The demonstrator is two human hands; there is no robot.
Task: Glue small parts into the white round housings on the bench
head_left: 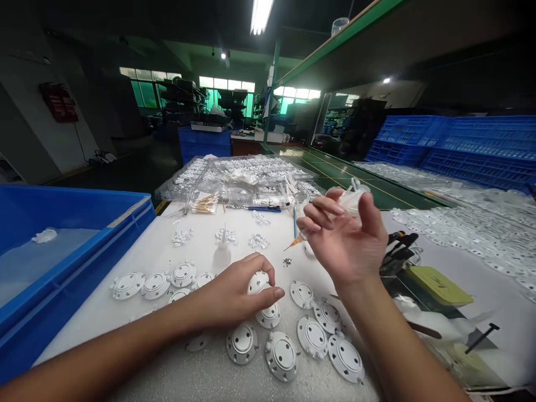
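Note:
My left hand [238, 290] is closed round a white round part [258, 282], just above the mat and over several similar white discs. My right hand [349, 243] is raised to the right, palm turned toward me, thumb apart and fingers curled. A syringe with an orange needle hub [295, 241] sticks out at its left side, needle pointing down and left; most of the barrel is hidden behind the hand. White discs with two dark holes and small metal pieces at their rims, such as this disc [282, 356], lie on the white mat [154, 237].
A small squeeze bottle [222, 252], cotton swabs [205, 203] and piles of tiny white parts [258, 241] lie beyond my hands. A blue bin [125, 220] stands left. Clear trays [247, 167] line the back. Dark-handled tools [402, 248] and a yellow-green box [438, 283] sit right.

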